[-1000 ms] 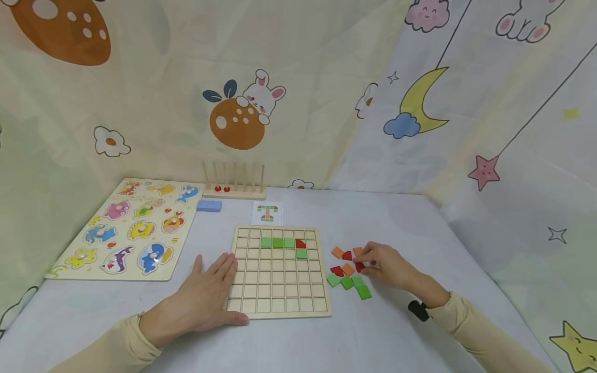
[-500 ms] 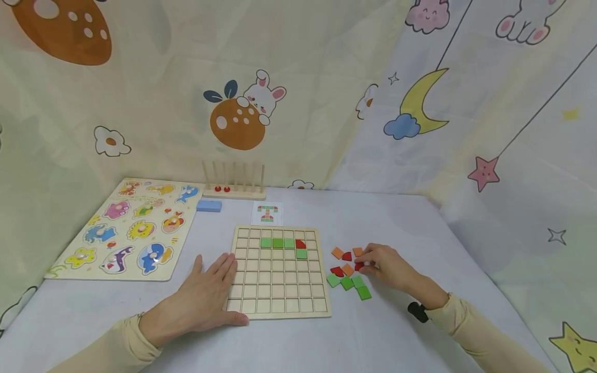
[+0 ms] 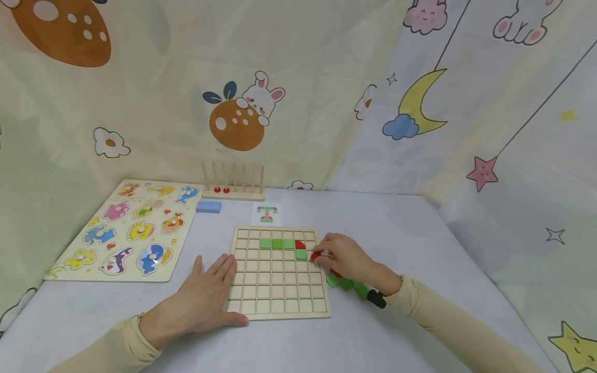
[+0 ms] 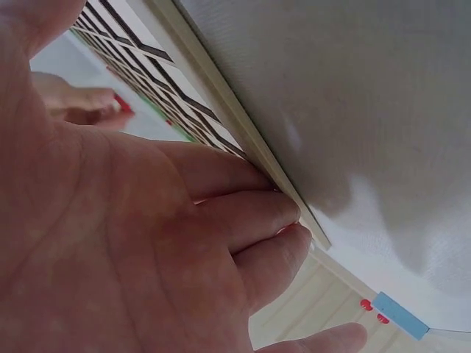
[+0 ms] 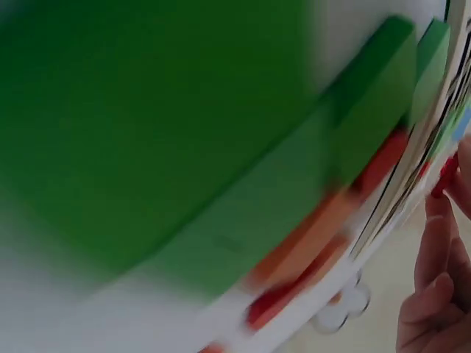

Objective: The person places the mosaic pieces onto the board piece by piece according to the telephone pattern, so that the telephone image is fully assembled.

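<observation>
My right hand (image 3: 347,256) pinches a small red tile (image 3: 315,255) over the right edge of a wooden grid board (image 3: 277,280). In the right wrist view the same red tile (image 5: 444,176) sits between thumb and fingertips. On the board lie a row of green square tiles (image 3: 277,243), a red quarter-round tile (image 3: 300,244) at its right end, and one green tile (image 3: 301,254) beneath that. My left hand (image 3: 202,292) rests along the board's left edge, fingers straight; the left wrist view shows its fingertips (image 4: 283,213) against that edge.
Loose green tiles (image 3: 331,280) lie right of the board, partly under my right forearm; orange tiles (image 5: 305,239) show in the right wrist view. Behind the board are a pattern card (image 3: 266,220), a blue block (image 3: 208,207) and a peg stand (image 3: 238,195). An animal puzzle (image 3: 126,223) lies left.
My right hand has picked a red tile out of the loose pile and moved left with it to the board's right edge. The left hand has stayed in place.
</observation>
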Demonstrator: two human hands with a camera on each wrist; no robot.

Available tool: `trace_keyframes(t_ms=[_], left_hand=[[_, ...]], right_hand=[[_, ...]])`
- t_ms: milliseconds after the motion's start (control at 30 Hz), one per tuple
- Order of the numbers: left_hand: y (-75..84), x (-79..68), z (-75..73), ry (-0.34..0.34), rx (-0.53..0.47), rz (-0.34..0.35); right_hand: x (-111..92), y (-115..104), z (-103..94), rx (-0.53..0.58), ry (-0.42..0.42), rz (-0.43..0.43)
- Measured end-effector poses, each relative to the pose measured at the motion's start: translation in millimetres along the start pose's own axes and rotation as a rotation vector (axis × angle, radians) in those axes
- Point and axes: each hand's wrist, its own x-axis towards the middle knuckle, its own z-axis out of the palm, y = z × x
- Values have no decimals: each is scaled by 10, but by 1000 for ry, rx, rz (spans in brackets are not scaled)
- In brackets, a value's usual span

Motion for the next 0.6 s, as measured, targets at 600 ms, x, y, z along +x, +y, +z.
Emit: trace_keyframes(t_ms=[600], left_hand=[[-16,4,7,-2,9,-5]], right_hand=[[1227,-664,229,-63,-23,-134]])
